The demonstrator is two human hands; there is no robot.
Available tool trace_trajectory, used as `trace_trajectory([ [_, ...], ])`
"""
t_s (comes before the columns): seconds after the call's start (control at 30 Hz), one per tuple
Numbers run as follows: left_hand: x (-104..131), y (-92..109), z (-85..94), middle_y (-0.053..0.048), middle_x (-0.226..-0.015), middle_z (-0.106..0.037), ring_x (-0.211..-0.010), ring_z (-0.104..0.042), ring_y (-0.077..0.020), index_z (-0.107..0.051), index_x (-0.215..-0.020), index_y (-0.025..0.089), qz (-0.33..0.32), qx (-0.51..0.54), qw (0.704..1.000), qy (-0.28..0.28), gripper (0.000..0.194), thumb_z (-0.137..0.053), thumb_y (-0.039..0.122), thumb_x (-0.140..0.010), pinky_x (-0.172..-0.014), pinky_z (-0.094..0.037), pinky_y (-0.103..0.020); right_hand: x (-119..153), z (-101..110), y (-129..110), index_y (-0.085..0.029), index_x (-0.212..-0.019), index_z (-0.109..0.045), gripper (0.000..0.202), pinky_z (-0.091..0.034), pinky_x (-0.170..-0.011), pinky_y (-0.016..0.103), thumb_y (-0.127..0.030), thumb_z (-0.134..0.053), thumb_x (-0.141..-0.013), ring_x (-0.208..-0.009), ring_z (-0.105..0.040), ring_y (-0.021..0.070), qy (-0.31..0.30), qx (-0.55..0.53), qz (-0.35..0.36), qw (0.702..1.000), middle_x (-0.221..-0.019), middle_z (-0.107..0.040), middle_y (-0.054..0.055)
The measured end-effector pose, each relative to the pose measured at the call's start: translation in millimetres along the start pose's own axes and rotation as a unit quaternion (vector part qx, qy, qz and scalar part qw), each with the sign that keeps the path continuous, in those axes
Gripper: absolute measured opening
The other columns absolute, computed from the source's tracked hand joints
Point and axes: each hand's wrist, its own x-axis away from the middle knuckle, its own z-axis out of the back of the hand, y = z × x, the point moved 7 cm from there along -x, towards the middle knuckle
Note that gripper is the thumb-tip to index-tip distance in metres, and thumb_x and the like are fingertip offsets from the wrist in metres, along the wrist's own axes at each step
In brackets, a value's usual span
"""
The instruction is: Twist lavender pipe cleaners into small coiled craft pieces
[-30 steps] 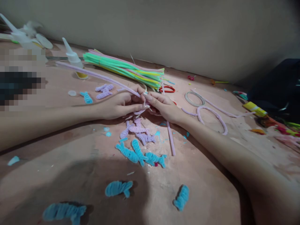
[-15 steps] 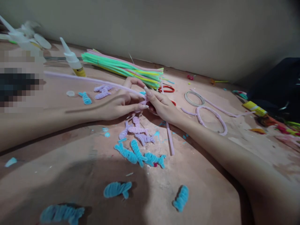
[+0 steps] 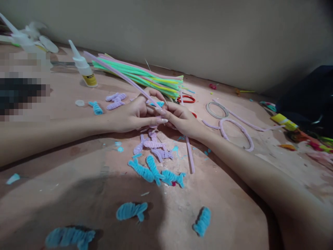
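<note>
With the clock centred on the joined fingertips, the left hand (image 3: 139, 114) comes in from 9 o'clock and the right hand (image 3: 183, 119) from 4 o'clock. Both pinch the lower end of a lilac fuzzy stem (image 3: 122, 74), which slants up toward 10 o'clock; the fingers partly hide what is gripped there. A small blue piece (image 3: 157, 103) shows between the hands, but which fingers hold it, I cannot tell. A bundle of green, yellow and pink stems (image 3: 137, 74) lies between 11 and 1 o'clock, and a glue bottle (image 3: 87, 74) stands upright at 10 o'clock. Red-handled scissors (image 3: 187, 99) lie at 2 o'clock, partly hidden, with a grey ring (image 3: 216, 101) near 3 o'clock and a lilac loop (image 3: 241, 128) farther out, between 3 and 4. Ribbed lilac shapes (image 3: 153, 144) are clustered at 6 o'clock, just above 3 touching blue shapes (image 3: 144, 172). Nearer the camera, separate blue shapes rest on the table (image 3: 221, 201): 1 at 5 o'clock, 1 at 7, and 1 between 7 and 8.
</note>
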Motion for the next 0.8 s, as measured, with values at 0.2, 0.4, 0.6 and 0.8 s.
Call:
trace_trajectory([
  [0.2, 0.5, -5.1, 15.8, 0.004, -0.063, -0.051, -0.047, -0.047, -0.009, -0.057, -0.096, 0.022, 0.044, 0.023, 0.991, 0.128, 0.03, -0.06, 0.051, -0.102, -0.043, -0.037, -0.023, -1.9, 2.1, 0.8, -0.021, -0.077, -0.046, 0.051, -0.028, -0.052, 0.023, -0.066, -0.064, -0.095, -0.064, -0.038, 0.0102, 0.035, 0.012, -0.006, 0.999, -0.071, -0.044, -0.003],
  [0.4, -0.4, -2.0, 13.8, -0.001, -0.077, -0.064, -0.066, -0.06, -0.0122, -0.062, -0.096, 0.02, 0.006, -0.071, 0.993, 0.092, 0.036, -0.058, 0.055, -0.102, -0.054, -0.043, -0.023, -2.3, 9.5, 2.5, -0.023, -0.077, -0.043, 0.053, -0.024, -0.05, 0.024, -0.069, -0.064, -0.092, -0.064, -0.039, 0.0116, 0.089, 0.006, -0.009, 0.996, -0.071, -0.043, -0.002],
  [0.6, -5.8, -6.1, 5.4, 0.001, -0.064, -0.059, -0.055, -0.051, -0.0087, -0.064, -0.076, 0.016, 0.058, -0.09, 0.994, -0.011, 0.036, -0.063, 0.041, -0.101, -0.051, -0.037, -0.021, -0.4, 10.6, 1.4, -0.022, -0.078, -0.045, 0.048, -0.025, -0.05, 0.022, -0.061, -0.065, -0.097, -0.06, -0.036, 0.0095, 0.1, -0.012, -0.01, 0.995, -0.068, -0.04, -0.005],
  [0.8, -5.4, -16.8, 1.0, -0.001, -0.064, -0.059, -0.053, -0.05, -0.0084, -0.072, -0.082, 0.016, 0.094, 0.06, 0.994, 0.0, 0.035, -0.066, 0.046, -0.1, -0.048, -0.038, -0.021, 1.3, 9.6, 5.0, -0.022, -0.081, -0.047, 0.048, -0.024, -0.046, 0.022, -0.065, -0.052, -0.102, -0.052, -0.036, 0.0084, 0.104, -0.053, -0.047, 0.992, -0.062, -0.042, -0.006],
])
